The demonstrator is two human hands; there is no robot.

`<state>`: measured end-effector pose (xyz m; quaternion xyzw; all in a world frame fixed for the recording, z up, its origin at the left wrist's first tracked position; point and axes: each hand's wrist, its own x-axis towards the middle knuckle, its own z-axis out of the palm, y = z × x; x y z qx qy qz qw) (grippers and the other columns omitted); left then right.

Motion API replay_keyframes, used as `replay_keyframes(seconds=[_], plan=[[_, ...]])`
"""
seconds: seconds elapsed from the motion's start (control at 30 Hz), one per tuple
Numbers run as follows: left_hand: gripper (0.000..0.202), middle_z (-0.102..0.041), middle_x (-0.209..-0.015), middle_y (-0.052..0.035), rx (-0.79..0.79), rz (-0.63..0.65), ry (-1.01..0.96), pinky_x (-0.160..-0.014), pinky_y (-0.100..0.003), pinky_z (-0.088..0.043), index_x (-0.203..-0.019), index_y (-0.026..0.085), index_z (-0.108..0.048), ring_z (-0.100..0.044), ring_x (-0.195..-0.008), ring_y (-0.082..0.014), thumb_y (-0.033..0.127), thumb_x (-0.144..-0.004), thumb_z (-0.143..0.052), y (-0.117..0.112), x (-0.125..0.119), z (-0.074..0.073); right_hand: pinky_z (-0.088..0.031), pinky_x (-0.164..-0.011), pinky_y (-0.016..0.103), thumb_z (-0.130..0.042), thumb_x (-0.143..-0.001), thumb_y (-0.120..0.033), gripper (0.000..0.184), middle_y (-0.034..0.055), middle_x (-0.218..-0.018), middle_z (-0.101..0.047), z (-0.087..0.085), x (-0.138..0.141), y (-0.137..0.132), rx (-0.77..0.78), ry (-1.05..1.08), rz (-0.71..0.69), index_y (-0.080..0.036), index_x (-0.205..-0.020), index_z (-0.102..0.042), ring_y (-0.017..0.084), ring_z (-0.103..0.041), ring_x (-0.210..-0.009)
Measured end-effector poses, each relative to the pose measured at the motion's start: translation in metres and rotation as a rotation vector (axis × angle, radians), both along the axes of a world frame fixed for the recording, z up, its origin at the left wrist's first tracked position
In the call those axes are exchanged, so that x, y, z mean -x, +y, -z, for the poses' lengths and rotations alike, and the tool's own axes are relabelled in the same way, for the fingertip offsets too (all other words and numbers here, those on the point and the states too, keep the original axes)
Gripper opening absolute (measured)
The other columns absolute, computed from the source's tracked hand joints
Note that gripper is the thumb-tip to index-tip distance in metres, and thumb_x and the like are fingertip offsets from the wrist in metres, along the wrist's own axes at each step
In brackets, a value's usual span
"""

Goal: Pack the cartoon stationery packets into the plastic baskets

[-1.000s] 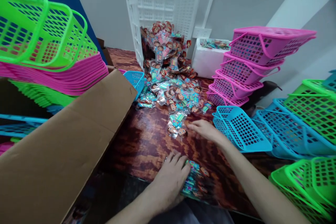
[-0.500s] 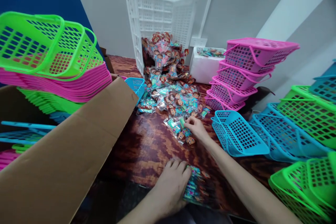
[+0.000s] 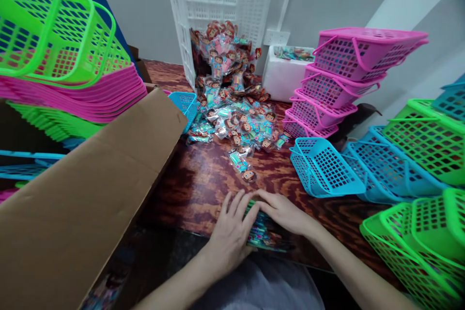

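Observation:
My left hand (image 3: 229, 228) lies flat, fingers spread, on a small stack of clear toy packets (image 3: 265, 235) at the near edge of the wooden table (image 3: 203, 179). My right hand (image 3: 281, 211) rests on the same stack from the right, fingers bent over its top. One loose packet (image 3: 242, 166) lies just beyond the hands. Farther back a big heap of the same packets (image 3: 236, 106) spills out of a tipped white crate (image 3: 218, 5).
A cardboard box flap (image 3: 94, 184) juts in from the left under stacked green and pink baskets (image 3: 65, 68). Pink baskets (image 3: 337, 87), blue baskets (image 3: 327, 172) and green baskets (image 3: 425, 232) crowd the right. A white foam box (image 3: 285, 77) stands at the back.
My right hand pulled back from the loose packets near the heap and came down onto the stack under my left hand. The left hand stayed on the stack.

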<state>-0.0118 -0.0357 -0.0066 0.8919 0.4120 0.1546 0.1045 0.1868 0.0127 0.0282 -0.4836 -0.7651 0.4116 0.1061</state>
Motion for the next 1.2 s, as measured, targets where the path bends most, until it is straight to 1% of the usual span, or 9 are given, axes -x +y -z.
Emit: replay_keyframes(seconds=[0.1,0.23,0.3,0.5,0.57,0.63,0.77,1.0,1.2], plan=[[0.112,-0.017,-0.163,-0.0166,0.024,-0.064,0.037,-0.117,-0.063,-0.010,-0.154,0.023,-0.018,-0.010,-0.149,-0.0398,0.032,-0.065,-0.084,0.002,-0.001,0.000,-0.043,-0.100,0.039,-0.045,-0.097,-0.047,0.040,0.0098,-0.127,-0.064,-0.013,-0.002,-0.010,0.043,-0.038,-0.095,-0.021,-0.122,-0.059,0.025,-0.060,-0.114],[0.110,-0.031,-0.158,-0.0173,0.224,-0.082,0.057,-0.117,-0.063,-0.014,-0.156,0.021,-0.018,-0.018,-0.148,-0.0402,0.042,-0.068,-0.080,0.004,-0.008,0.000,-0.032,-0.113,0.052,-0.082,-0.062,-0.055,0.109,0.0221,-0.152,-0.039,-0.012,0.011,-0.030,0.050,-0.244,-0.156,-0.012,-0.150,-0.034,0.037,-0.036,-0.140],[0.107,-0.032,-0.157,-0.0171,0.262,-0.105,0.034,-0.118,-0.061,-0.015,-0.156,0.021,-0.019,-0.018,-0.148,-0.0395,0.040,-0.069,-0.078,0.004,-0.011,0.000,-0.027,-0.115,0.058,-0.089,-0.052,-0.045,0.123,0.0258,-0.156,-0.028,-0.006,0.021,-0.039,0.033,-0.350,-0.130,-0.009,-0.153,-0.028,0.041,-0.026,-0.145],[0.103,-0.017,-0.164,-0.0095,0.402,-0.014,-0.156,-0.120,-0.059,-0.013,-0.156,0.032,-0.021,-0.011,-0.151,-0.0352,0.025,-0.071,-0.078,0.002,0.017,0.000,-0.028,-0.114,0.056,-0.072,-0.071,-0.022,0.084,0.0250,-0.154,-0.035,0.002,0.033,-0.052,-0.138,-0.469,-0.009,-0.009,-0.147,-0.040,0.040,-0.034,-0.141],[0.094,-0.008,-0.166,-0.0056,0.555,-0.017,-0.342,-0.121,-0.055,-0.017,-0.155,0.035,-0.022,-0.011,-0.151,-0.0334,0.039,-0.079,-0.076,0.003,0.034,0.004,-0.027,-0.115,0.055,-0.073,-0.072,-0.024,0.088,0.0248,-0.156,-0.031,0.000,0.031,-0.052,-0.126,-0.448,-0.013,-0.009,-0.150,-0.036,0.039,-0.032,-0.142],[0.077,-0.014,-0.165,-0.0059,0.651,-0.156,-0.603,-0.122,-0.052,-0.015,-0.156,0.032,-0.021,-0.014,-0.151,-0.0306,0.051,-0.092,-0.059,0.001,0.043,0.013,-0.027,-0.115,0.055,-0.078,-0.069,-0.026,0.099,0.0244,-0.158,-0.027,-0.003,0.028,-0.050,-0.084,-0.424,-0.005,-0.012,-0.154,-0.029,0.039,-0.030,-0.143],[0.070,-0.019,-0.164,-0.0066,0.719,-0.325,-0.908,-0.124,-0.047,-0.010,-0.157,0.023,-0.019,-0.014,-0.151,-0.0270,0.058,-0.100,-0.037,-0.008,0.034,0.031,-0.028,-0.115,0.055,-0.089,-0.058,-0.025,0.118,0.0217,-0.158,-0.028,-0.002,0.025,-0.046,-0.051,-0.370,0.031,-0.019,-0.156,-0.024,0.038,-0.030,-0.143],[0.074,-0.020,-0.164,-0.0064,0.754,-0.359,-1.076,-0.124,-0.045,-0.010,-0.156,0.019,-0.025,-0.015,-0.151,-0.0249,0.066,-0.099,-0.024,-0.010,0.019,0.037,-0.030,-0.113,0.056,-0.091,-0.057,-0.030,0.126,0.0178,-0.157,-0.031,0.009,0.020,-0.043,-0.068,-0.320,0.022,-0.026,-0.158,-0.016,0.037,-0.031,-0.143],[0.076,-0.014,-0.165,-0.0043,0.786,-0.353,-1.033,-0.124,-0.045,-0.006,-0.157,0.020,-0.022,-0.008,-0.152,-0.0253,0.068,-0.098,-0.021,-0.011,0.017,0.033,-0.031,-0.115,0.051,-0.090,-0.058,-0.030,0.127,0.0167,-0.157,-0.032,0.012,0.016,-0.042,-0.086,-0.259,0.018,-0.027,-0.158,-0.013,0.034,-0.031,-0.143]])
